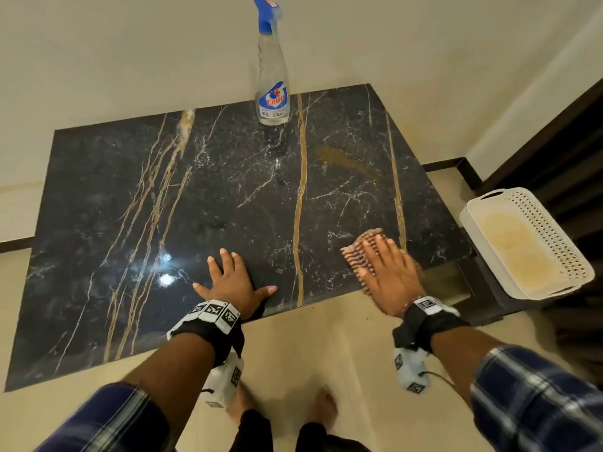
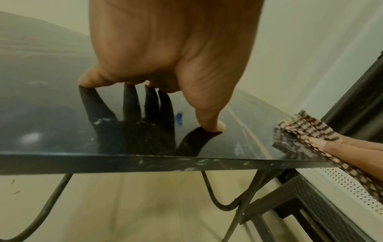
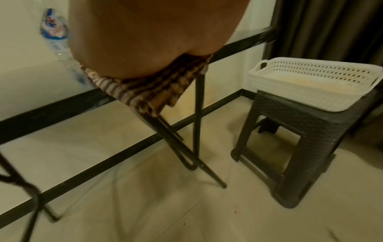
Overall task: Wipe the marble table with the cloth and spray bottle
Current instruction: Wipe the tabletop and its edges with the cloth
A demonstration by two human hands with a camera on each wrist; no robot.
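The black marble table (image 1: 228,197) with gold and white veins fills the head view. A clear spray bottle (image 1: 272,93) with a blue trigger top stands upright at its far edge. My right hand (image 1: 388,275) lies flat with straight fingers on a brown checked cloth (image 1: 357,252), pressing it onto the table near the front right corner; part of the cloth (image 3: 145,91) hangs over the front edge. My left hand (image 1: 231,282) rests spread on the marble near the front edge, its fingertips (image 2: 209,126) touching the surface.
A white perforated tray (image 1: 525,243) sits on a dark woven stool (image 3: 290,131) just right of the table. Dark curtains (image 3: 331,27) hang behind it. Thin black metal legs (image 3: 199,131) hold up the table. My bare feet (image 1: 323,409) stand on beige floor.
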